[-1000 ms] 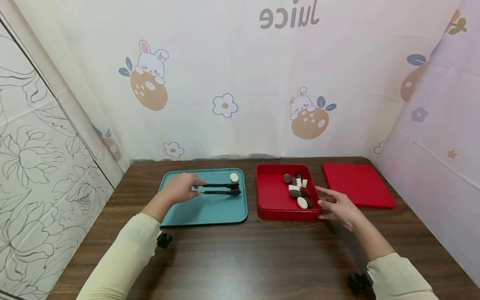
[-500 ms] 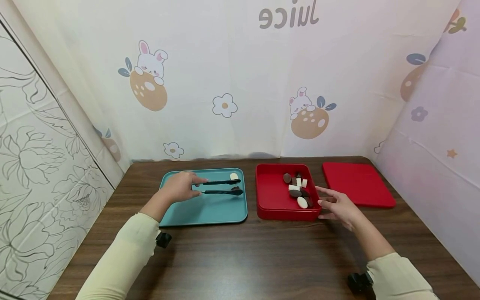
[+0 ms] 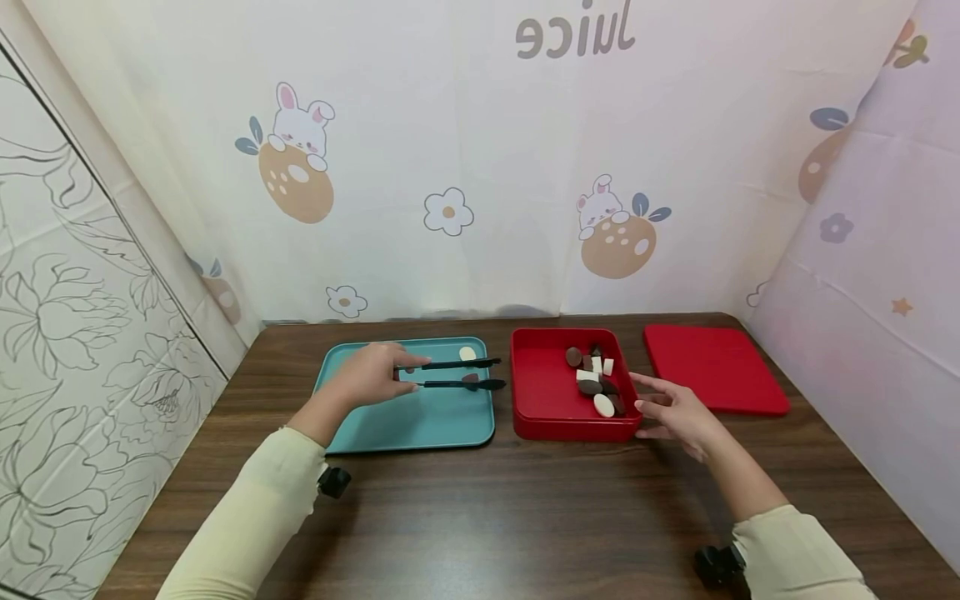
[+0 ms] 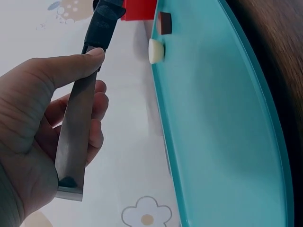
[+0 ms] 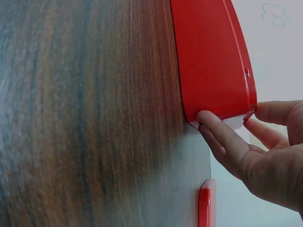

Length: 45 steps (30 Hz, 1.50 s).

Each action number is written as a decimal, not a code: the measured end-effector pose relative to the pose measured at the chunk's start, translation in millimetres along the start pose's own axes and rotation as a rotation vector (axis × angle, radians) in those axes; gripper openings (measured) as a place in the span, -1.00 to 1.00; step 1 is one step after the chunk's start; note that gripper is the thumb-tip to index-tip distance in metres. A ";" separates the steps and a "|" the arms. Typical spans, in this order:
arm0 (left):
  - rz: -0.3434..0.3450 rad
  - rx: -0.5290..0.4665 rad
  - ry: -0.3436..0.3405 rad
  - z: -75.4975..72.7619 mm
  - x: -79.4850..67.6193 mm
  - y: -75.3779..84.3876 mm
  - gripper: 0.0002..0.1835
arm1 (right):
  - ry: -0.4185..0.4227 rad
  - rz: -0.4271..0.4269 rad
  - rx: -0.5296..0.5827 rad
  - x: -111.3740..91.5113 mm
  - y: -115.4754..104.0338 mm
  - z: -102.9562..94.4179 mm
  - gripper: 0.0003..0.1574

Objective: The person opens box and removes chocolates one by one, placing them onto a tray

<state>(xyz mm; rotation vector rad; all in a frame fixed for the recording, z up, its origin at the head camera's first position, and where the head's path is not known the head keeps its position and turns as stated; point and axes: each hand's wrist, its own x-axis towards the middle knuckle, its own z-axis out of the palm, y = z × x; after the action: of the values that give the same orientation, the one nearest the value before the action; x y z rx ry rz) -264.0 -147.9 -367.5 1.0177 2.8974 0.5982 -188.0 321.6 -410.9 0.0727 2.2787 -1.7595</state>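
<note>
My left hand [image 3: 367,375] grips tongs [image 3: 459,384] with a metal band and black ends, held above the teal tray [image 3: 420,429]. The thumb [image 4: 80,66] lies along one arm of the tongs, and the arms stand apart with nothing between the tips, which reach past the tray's right edge. A brown chocolate piece [image 4: 164,22] and a cream one [image 4: 156,51] sit on the tray. My right hand [image 3: 675,419] touches the right wall of the red box [image 3: 543,383] with extended fingers [image 5: 227,135]. Inside are several dark, brown and white pieces [image 3: 596,383].
A flat red lid [image 3: 712,367] lies on the wooden table [image 3: 495,517] to the right of the box. A patterned curtain [image 3: 510,133] hangs right behind the table's back edge.
The tongs have spread from around the brown chocolate piece, leaving it on the tray. My left hand has then shifted right with them. My right hand stays at the box.
</note>
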 end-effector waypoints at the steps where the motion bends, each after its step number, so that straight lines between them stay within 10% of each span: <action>1: 0.004 -0.005 0.000 0.4 0.7 1.3 -0.51 | 0.003 0.002 -0.001 0.1 0.1 -0.1 -0.20; 45: 0.159 0.019 -0.011 3.7 36.2 43.4 -0.52 | -0.006 0.017 0.013 0.7 -1.3 -1.0 -0.19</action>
<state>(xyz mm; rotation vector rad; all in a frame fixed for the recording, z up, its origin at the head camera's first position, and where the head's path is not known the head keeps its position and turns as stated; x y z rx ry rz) -265.9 -93.6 -351.3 1.2588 2.8362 0.5694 -189.1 322.1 -409.6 0.0888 2.2559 -1.7641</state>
